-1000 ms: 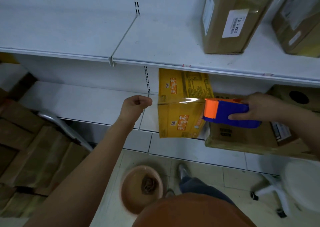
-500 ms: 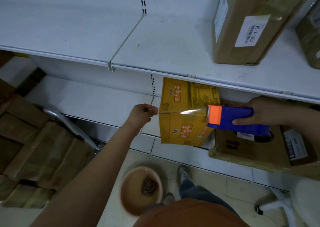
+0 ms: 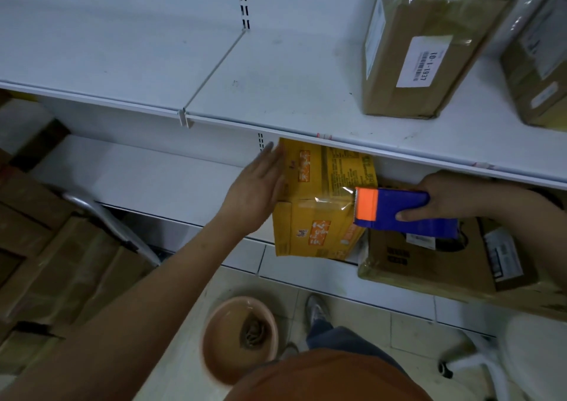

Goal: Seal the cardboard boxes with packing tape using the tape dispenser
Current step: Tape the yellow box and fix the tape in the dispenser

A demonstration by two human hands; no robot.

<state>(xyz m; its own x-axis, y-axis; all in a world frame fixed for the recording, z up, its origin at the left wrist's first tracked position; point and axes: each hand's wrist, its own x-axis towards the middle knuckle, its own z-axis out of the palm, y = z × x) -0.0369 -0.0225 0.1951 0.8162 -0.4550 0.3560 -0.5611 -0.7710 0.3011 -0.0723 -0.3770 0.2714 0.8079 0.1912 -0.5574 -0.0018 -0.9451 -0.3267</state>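
Right hand (image 3: 448,195): grip closed round the blue tape dispenser (image 3: 405,213), thumb along its near face, fingers wrapped behind. The orange blade end points left and sits against the right side of the yellow box (image 3: 322,198). A glossy strip of tape (image 3: 334,203) runs leftward from the blade across the box's near top edge.

Left hand (image 3: 260,186): fingers straight, holding nothing, palm laid flat against the box's left face. We judge it is bracing the box against the dispenser's pull.

Key relation: the box lies directly left of the dispenser, between the two hands. Its long axis runs away from us into the lower shelf (image 3: 138,173); the tape line crosses it left to right. The right hand is the working one.

Surroundings: the upper shelf (image 3: 276,94) overhangs the rear of the box, so headroom for lifting the dispenser looks tight. A brown carton (image 3: 429,265) lies just under the dispenser and touches or nearly touches the yellow box. Two taped cartons (image 3: 429,48) stand above, well apart. A basin (image 3: 239,336) sits on the floor below.
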